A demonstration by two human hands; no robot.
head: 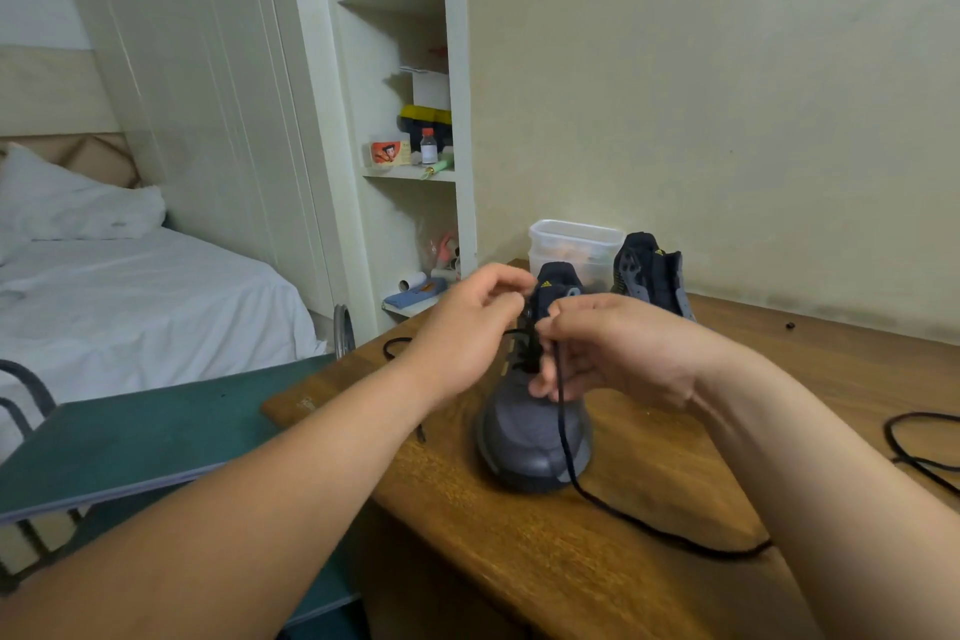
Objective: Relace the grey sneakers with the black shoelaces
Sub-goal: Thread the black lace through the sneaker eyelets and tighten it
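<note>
The near sneaker (535, 437) stands on the counter (649, 483), partly laced. The left hand (467, 322) and right hand (613, 348) pinch its lace (566, 442) at the upper eyelets. The far sneaker (649, 270) likely remains to be laced: the second lace (919, 447) lies loose.

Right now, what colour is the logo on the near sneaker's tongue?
Yellow logo, clearest in the head view.

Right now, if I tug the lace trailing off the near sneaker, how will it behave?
Probably floppy: the black lace snakes limply across the table. Likely light, being thin. Threaded in, it may drag the near sneaker.
</note>
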